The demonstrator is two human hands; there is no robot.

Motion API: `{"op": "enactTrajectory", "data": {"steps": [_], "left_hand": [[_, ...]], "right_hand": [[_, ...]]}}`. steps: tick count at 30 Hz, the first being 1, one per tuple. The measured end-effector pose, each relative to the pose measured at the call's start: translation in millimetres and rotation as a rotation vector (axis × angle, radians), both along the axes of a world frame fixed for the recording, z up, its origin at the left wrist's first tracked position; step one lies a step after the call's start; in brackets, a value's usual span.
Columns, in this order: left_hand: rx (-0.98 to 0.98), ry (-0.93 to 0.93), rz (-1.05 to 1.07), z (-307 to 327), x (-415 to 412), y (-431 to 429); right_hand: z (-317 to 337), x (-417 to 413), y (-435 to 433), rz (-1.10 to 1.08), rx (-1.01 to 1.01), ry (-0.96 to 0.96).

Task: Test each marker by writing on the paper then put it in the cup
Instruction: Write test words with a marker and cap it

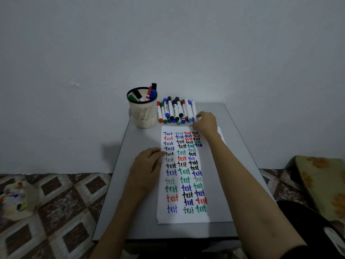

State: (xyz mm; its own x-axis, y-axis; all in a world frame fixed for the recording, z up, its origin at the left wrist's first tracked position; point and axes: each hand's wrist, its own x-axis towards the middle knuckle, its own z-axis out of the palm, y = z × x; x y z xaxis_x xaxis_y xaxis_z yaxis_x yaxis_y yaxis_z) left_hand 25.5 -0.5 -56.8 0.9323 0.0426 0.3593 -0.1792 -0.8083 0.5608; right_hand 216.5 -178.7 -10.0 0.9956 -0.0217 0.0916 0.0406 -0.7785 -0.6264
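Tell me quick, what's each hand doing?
Left hand: open, flat on the paper.
Right hand: fingers curled at the markers; grip cannot be told.

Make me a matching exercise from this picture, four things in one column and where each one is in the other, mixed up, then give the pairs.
Things
1. Left hand
2. Right hand
3. Mesh cup
4. Loose markers

Places
A. Far left corner of the table, with a few markers standing in it
B. Flat on the left edge of the paper
C. In a heap between the cup and the right hand
D. At the right end of the marker heap, fingers on the outermost marker

Pairs: 1-B, 2-D, 3-A, 4-C
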Motion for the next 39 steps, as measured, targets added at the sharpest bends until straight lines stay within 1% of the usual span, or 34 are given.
{"op": "enactTrajectory", "data": {"steps": [4, 7, 11, 13, 15, 17, 19, 21, 24, 26, 28, 29, 31, 32, 34, 36, 39], "left_hand": [[-0.012, 0.003, -0.002, 2, -2, -1], [-0.011, -0.009, -0.006, 2, -2, -1], [-0.005, -0.011, 0.005, 1, -1, -1], [-0.008, -0.01, 0.012, 3, -2, -3], [-0.042, -0.019, 0.022, 6, -4, -5], [-0.098, -0.034, 0.039, 10, -7, -8], [-0.132, -0.09, 0.044, 15, -11, -10], [-0.102, -0.155, 0.028, 20, -15, -12], [-0.015, -0.165, -0.043, 25, -17, -15], [0.06, -0.186, -0.091, 24, -17, -15], [0.126, -0.242, -0.118, 21, -18, -12], [0.12, -0.242, -0.121, 20, -19, -12], [0.086, -0.217, -0.136, 20, -20, -13], [0.085, -0.203, -0.155, 21, -21, -14], [0.109, -0.197, -0.205, 21, -23, -16], [0.12, -0.189, -0.245, 21, -24, -17], [0.099, -0.145, -0.27, 21, -23, -17]], "right_hand": [[-5, -6, -5, -0.096, 0.054, -0.136], [2, -13, -9, -0.22, 0.178, -0.272], [26, -35, -22, -0.334, 0.539, -0.477], [37, -50, -32, -0.353, 0.763, -0.528], [45, -68, -43, -0.282, 0.972, -0.472], [45, -88, -55, -0.13, 1.054, -0.357], [39, -106, -65, 0.027, 1.053, -0.25], [31, -120, -70, 0.135, 1.008, -0.169], [21, -136, -63, 0.203, 0.952, -0.074], [15, -144, -55, 0.206, 0.988, -0.037], [12, -151, -46, 0.2, 1.09, -0.008], [12, -156, -42, 0.216, 1.18, 0.031], [10, -165, -32, 0.301, 1.341, 0.17], [9, -171, -25, 0.338, 1.345, 0.249], [5, -181, -14, 0.367, 1.212, 0.338], [2, -186, -8, 0.355, 1.126, 0.309], [0, -187, -11, 0.31, 1.196, 0.291]]}}
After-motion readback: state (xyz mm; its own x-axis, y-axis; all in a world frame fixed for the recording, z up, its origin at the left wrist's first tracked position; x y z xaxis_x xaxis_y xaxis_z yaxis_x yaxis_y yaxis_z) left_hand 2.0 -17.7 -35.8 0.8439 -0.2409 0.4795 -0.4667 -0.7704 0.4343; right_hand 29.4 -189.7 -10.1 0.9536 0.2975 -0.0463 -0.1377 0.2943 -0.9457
